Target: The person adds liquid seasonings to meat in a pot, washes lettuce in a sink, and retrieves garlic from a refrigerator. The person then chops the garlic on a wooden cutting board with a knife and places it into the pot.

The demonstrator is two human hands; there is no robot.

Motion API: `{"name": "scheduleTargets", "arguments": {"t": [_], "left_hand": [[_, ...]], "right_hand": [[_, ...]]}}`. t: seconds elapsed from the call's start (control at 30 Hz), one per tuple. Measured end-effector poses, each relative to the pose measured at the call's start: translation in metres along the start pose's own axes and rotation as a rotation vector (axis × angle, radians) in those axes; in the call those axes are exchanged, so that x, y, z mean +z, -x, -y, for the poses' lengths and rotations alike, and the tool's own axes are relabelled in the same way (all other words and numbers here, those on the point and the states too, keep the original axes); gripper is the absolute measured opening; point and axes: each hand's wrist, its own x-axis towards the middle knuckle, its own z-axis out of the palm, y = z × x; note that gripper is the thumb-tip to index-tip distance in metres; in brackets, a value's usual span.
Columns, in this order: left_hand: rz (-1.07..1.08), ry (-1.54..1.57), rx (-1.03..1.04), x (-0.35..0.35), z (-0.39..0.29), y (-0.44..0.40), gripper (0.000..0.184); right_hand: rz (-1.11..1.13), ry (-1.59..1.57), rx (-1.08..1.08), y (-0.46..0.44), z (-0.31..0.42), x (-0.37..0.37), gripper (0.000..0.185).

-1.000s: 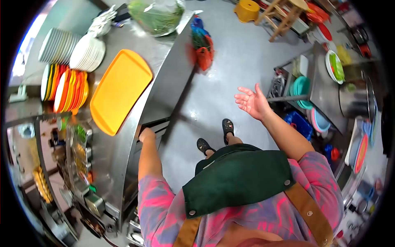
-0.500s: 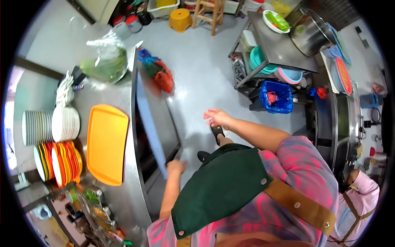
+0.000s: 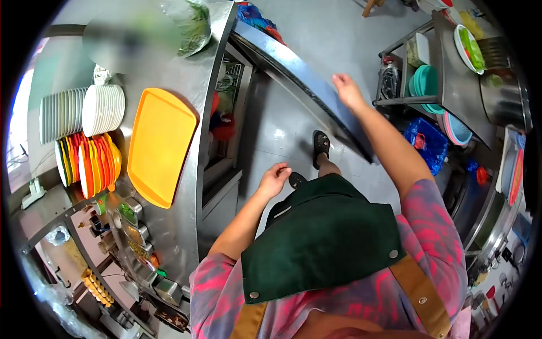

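Note:
Below the steel counter, the door (image 3: 299,65) of a counter fridge stands swung wide open. My right hand (image 3: 348,92) is beside the door's outer face, fingers stretched out; whether it touches the door I cannot tell. Over the floor, before the open compartment, my left hand (image 3: 275,179) has its fingers loosely bent and apart, with nothing visible in it. Inside the compartment are red items (image 3: 223,127) and a wire rack (image 3: 232,73), partly hidden by the counter edge.
On the counter (image 3: 169,237) lie an orange tray (image 3: 161,147), white plates (image 3: 103,110), colored plates (image 3: 99,164) and a bag of greens (image 3: 195,28). At right, a steel table (image 3: 460,85) holds a bowl of greens (image 3: 468,48); a blue-lined bin (image 3: 427,147) is beside it.
The fridge door has swung from partly open to wide open. My left hand has left the door's edge; my right hand is now beside its outer face. The view has turned.

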Motion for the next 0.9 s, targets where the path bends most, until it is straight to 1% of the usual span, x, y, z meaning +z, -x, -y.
{"name": "scheduleTargets", "arguments": {"t": [0.07,0.1,0.17,0.23,0.27,0.3,0.33,0.37,0.43,0.5,0.53,0.57,0.63,0.67,0.7,0.77,0.83,0.87,0.9], "left_hand": [[-0.047,0.033,-0.074,0.0,0.0,-0.011,0.038],[-0.086,0.082,-0.127,0.001,0.001,-0.019,0.037],[-0.09,0.044,-0.165,0.002,0.026,-0.041,0.037],[-0.086,-0.159,-0.179,0.001,0.045,-0.06,0.037],[-0.112,-0.198,-0.196,0.001,0.051,-0.067,0.037],[-0.119,-0.195,-0.21,0.0,0.054,-0.075,0.037],[-0.136,-0.258,-0.2,-0.002,0.059,-0.082,0.036],[-0.152,-0.323,-0.19,-0.005,0.065,-0.091,0.035],[-0.159,-0.355,-0.175,-0.018,0.086,-0.116,0.034],[-0.174,-0.406,-0.174,-0.036,0.101,-0.146,0.036],[-0.204,-0.42,-0.234,-0.046,0.111,-0.162,0.039],[-0.214,-0.43,-0.232,-0.059,0.132,-0.184,0.039],[-0.297,-0.43,-0.225,-0.087,0.183,-0.231,0.041],[-0.326,-0.49,-0.222,-0.1,0.179,-0.246,0.042],[-0.327,-0.488,-0.293,-0.113,0.173,-0.26,0.049],[-0.531,-0.713,-0.278,-0.134,0.203,-0.301,0.061],[-0.774,-0.567,-0.238,-0.159,0.184,-0.321,0.074],[-1.025,-0.75,-0.019,-0.176,0.198,-0.338,0.077],[-1.27,-0.934,0.203,-0.193,0.213,-0.353,0.08]], "right_hand": [[-0.026,0.067,-0.073,-0.049,0.007,-0.007,0.049],[0.004,0.108,-0.063,-0.069,0.016,-0.013,0.05],[0.055,0.204,-0.084,-0.104,0.034,-0.015,0.051],[0.086,0.297,-0.143,-0.138,0.045,-0.01,0.053],[0.1,0.336,-0.175,-0.155,0.049,-0.006,0.054],[0.125,0.408,-0.2,-0.164,0.063,-0.004,0.05],[0.15,0.48,-0.224,-0.173,0.079,-0.002,0.047],[0.166,0.474,-0.222,-0.181,0.089,0.003,0.047],[0.064,0.396,-0.427,-0.199,0.103,0.011,0.035],[0.093,0.474,-0.418,-0.214,0.114,0.014,0.035],[-0.007,0.444,-0.453,-0.212,0.114,0.013,0.034],[-0.117,0.411,-0.491,-0.205,0.116,0.009,0.033],[-0.274,0.533,-0.617,-0.185,0.129,0.004,0.028],[-0.276,0.531,-0.682,-0.176,0.136,0.004,0.026],[-0.278,0.53,-0.749,-0.17,0.141,0.007,0.023],[-0.28,0.551,-0.877,-0.175,0.135,0.009,0.019],[-0.357,0.651,-1.001,-0.199,0.119,0.002,0.016],[-0.399,0.747,-0.996,-0.206,0.12,-0.001,0.029],[-0.427,0.678,-1.081,-0.211,0.116,0.0,0.036]]}}
